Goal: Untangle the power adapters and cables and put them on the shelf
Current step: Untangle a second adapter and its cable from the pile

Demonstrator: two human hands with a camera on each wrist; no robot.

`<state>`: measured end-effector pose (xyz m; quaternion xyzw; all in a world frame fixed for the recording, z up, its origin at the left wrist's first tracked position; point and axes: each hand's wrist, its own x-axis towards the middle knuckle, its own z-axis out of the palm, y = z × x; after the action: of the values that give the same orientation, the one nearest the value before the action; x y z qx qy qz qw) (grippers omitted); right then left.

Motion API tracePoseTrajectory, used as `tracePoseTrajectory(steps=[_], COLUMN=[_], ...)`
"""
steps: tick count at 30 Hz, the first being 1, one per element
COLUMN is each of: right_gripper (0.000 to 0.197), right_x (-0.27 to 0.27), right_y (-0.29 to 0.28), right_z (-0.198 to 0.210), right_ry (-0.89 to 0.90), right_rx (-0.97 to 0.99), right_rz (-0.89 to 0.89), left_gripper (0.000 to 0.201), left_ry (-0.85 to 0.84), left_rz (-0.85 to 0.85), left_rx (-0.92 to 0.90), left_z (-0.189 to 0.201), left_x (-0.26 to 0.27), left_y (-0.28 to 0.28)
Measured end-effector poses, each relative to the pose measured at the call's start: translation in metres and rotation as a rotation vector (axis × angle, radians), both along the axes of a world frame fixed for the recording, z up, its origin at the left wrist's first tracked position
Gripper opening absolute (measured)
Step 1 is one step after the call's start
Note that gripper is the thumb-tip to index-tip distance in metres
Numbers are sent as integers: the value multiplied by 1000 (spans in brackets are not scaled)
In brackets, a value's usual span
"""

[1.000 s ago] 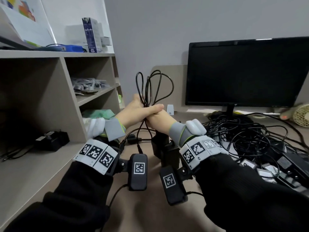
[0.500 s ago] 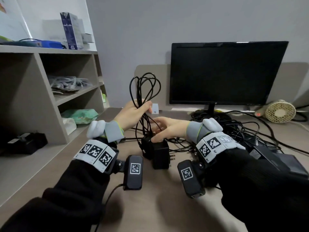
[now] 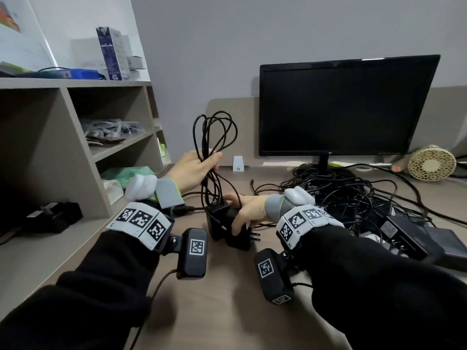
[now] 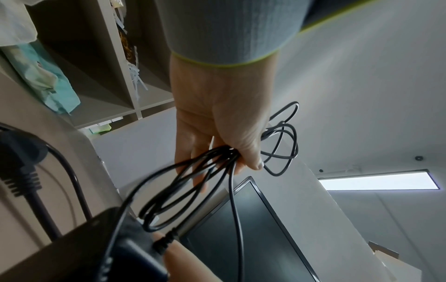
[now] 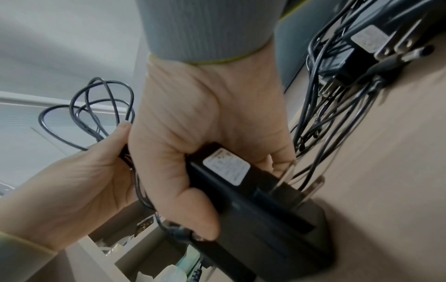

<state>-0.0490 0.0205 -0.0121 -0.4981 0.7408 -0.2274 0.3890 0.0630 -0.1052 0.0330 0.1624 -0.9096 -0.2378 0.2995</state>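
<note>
My left hand (image 3: 195, 168) grips a coiled black cable (image 3: 214, 137) upright above the desk; its loops stick up past the fingers and its lower end runs down to a black power adapter (image 3: 228, 227). My right hand (image 3: 240, 210) grips that adapter on the desk, thumb on one side and fingers over the top. Its plug prongs (image 3: 255, 236) point right. In the left wrist view the cable bundle (image 4: 217, 162) passes under my thumb. The right wrist view shows the adapter (image 5: 241, 190) with a white label in my grip. The grey shelf (image 3: 50, 243) stands to the left.
A tangled pile of black cables and adapters (image 3: 366, 210) lies on the desk at the right, in front of a dark monitor (image 3: 341, 107). A small fan (image 3: 430, 162) sits far right. Black adapters (image 3: 53, 215) lie on the lower shelf; bags fill other compartments.
My right hand let go of the cable bundle, dropped to the desk and took hold of the adapter. My left hand kept the coil raised.
</note>
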Motion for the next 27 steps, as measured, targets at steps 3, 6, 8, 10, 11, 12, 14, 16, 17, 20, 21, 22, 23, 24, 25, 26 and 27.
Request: tracePoseTrajectory(steps=[3, 6, 8, 10, 11, 12, 14, 16, 17, 20, 21, 22, 23, 24, 25, 26, 27], right_gripper=[72, 71, 69, 67, 66, 67, 72, 77, 79, 79, 71, 60, 52, 52, 57, 62, 64], right_x=[2, 2, 3, 3, 4, 6, 7, 7, 6, 10, 12, 14, 16, 17, 17, 16, 15], right_y=[0, 0, 0, -2, -3, -4, -7, -7, -6, -7, -8, -10, -11, -12, -14, -14, -14], right_z=[3, 5, 6, 6, 6, 7, 7, 7, 8, 5, 4, 2, 0, -2, -4, -6, -7], right_ry=[105, 119, 117, 114, 120, 142, 204, 251, 260, 222, 183, 143, 116, 98, 86, 83, 80], right_rx=[0, -7, -19, -29, -27, -23, -13, -2, 3, -19, -45, -66, -88, -105, -116, -110, -112], right_rz=[-5, -22, -29, -27, -22, -10, 14, 34, 44, 34, 25, 14, 2, -12, -30, -49, -55], left_gripper=[35, 31, 30, 30, 30, 30, 30, 31, 31, 30, 30, 30, 30, 31, 31, 31, 32], left_ry=[22, 48, 50, 28, 19, 13, -20, -37, -39, -38, -44, -54, -62, -78, -101, -121, -124], left_rz=[-25, -51, -81, -53, -28, -8, 18, 38, 43, 69, 82, 95, 103, 110, 121, 136, 155], left_rx=[117, 203, 204, 134, 97, 77, 76, 94, 112, 122, 106, 85, 61, 25, -24, -73, -105], left_z=[-1, -3, -4, -3, -2, -2, -2, -3, -3, -4, -5, -4, -4, -2, 0, 1, 3], left_x=[5, 6, 5, 6, 7, 9, 13, 15, 15, 18, 18, 19, 20, 22, 24, 27, 30], left_y=[-4, -7, -7, -8, -9, -11, -14, -15, -15, -13, -12, -12, -11, -10, -9, -10, -12])
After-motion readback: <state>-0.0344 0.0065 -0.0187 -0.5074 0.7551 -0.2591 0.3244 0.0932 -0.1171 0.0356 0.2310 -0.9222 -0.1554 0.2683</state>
